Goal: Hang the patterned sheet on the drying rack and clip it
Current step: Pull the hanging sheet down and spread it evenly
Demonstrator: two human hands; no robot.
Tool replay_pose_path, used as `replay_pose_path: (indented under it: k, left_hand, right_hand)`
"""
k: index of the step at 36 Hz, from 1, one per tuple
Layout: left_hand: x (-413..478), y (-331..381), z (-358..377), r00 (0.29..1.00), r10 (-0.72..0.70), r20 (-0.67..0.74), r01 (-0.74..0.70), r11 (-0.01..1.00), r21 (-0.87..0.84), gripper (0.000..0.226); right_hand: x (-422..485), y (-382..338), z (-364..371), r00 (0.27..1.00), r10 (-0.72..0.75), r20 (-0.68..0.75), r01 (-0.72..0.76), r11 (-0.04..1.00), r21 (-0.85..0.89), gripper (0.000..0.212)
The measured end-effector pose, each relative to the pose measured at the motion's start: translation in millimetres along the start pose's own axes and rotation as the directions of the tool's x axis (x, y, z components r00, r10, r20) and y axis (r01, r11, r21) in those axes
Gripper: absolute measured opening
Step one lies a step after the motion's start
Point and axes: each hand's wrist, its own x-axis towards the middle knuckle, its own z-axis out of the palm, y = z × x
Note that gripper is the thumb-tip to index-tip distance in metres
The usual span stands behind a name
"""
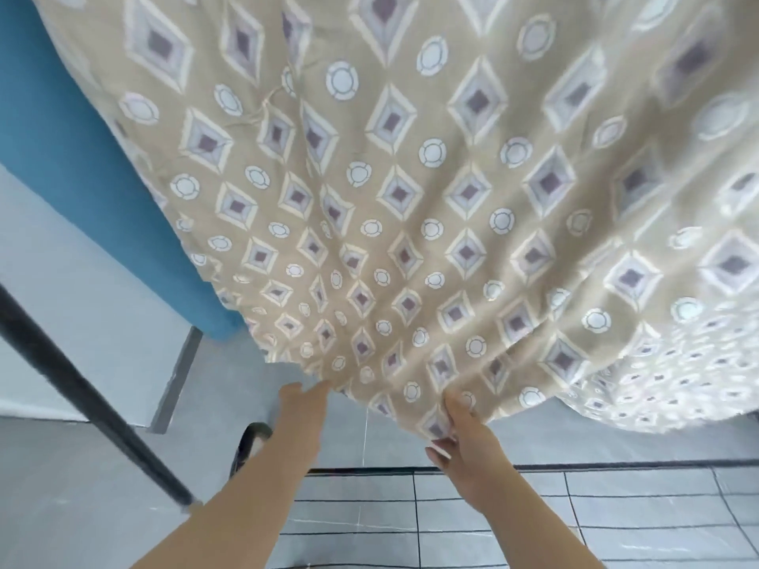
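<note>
The patterned sheet [410, 190], beige with purple diamonds and white circles, hangs down in front of me and fills most of the view. Whatever it hangs from is hidden above the frame. My left hand [302, 408] reaches to the sheet's bottom hem, fingers extended and touching the edge. My right hand [460, 437] pinches a fold of the bottom hem between thumb and fingers. A loose white thread dangles from the hem between my hands.
A blue panel [82, 158] stands behind the sheet on the left. A black slanted pole [94, 404] crosses the lower left. The grey tiled floor [616, 519] lies below, with a dark curved object [250, 441] near my left forearm.
</note>
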Motion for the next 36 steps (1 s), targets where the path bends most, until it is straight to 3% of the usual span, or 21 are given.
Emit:
replay_pose_path:
  k: [4, 9, 11, 17, 22, 28, 32, 34, 36]
  left_hand:
    - [-22, 13, 20, 0.988, 0.138, 0.075, -0.149, 0.973, 0.174, 0.05]
    - [-40, 25, 30, 0.945, 0.296, 0.138, -0.323, 0.91, 0.259, 0.032]
    - [-43, 26, 29, 0.938, 0.313, 0.15, -0.345, 0.889, 0.3, 0.024]
    - [-65, 25, 26, 0.932, 0.292, 0.214, -0.349, 0.884, 0.311, 0.031]
    - [-94, 8, 30, 0.842, 0.265, 0.47, -0.446, 0.832, 0.33, 0.065]
    - [-109, -7, 40, 0.833, 0.32, 0.451, -0.47, 0.84, 0.273, 0.095]
    - [-117, -4, 62, 0.845, 0.285, 0.453, -0.449, 0.837, 0.311, 0.115]
    - [-118, -3, 71, 0.834, 0.249, 0.492, -0.439, 0.84, 0.318, 0.099]
    - [-119, -3, 77, 0.832, 0.273, 0.483, -0.456, 0.832, 0.315, 0.051]
  right_hand:
    - [-9, 2, -15, 0.997, 0.052, -0.05, -0.058, 0.99, -0.132, 0.027]
    - [-16, 21, -33, 0.987, 0.085, -0.136, -0.113, 0.97, -0.214, 0.042]
    - [-22, 26, -36, 0.982, 0.102, -0.157, -0.133, 0.969, -0.206, 0.043]
    - [-35, 34, -42, 0.978, 0.123, -0.168, -0.14, 0.985, -0.099, 0.035]
    - [-45, 35, -47, 0.976, 0.128, -0.175, -0.14, 0.988, -0.058, 0.021]
    - [-61, 30, -53, 0.984, 0.096, -0.153, -0.117, 0.983, -0.139, 0.017]
    - [-72, 24, -58, 0.998, 0.041, -0.043, -0.052, 0.949, -0.311, 0.008]
    - [-76, 20, -60, 0.999, 0.023, 0.031, -0.009, 0.928, -0.371, 0.007]
    - [-78, 16, -63, 0.997, 0.016, 0.075, 0.016, 0.911, -0.412, 0.004]
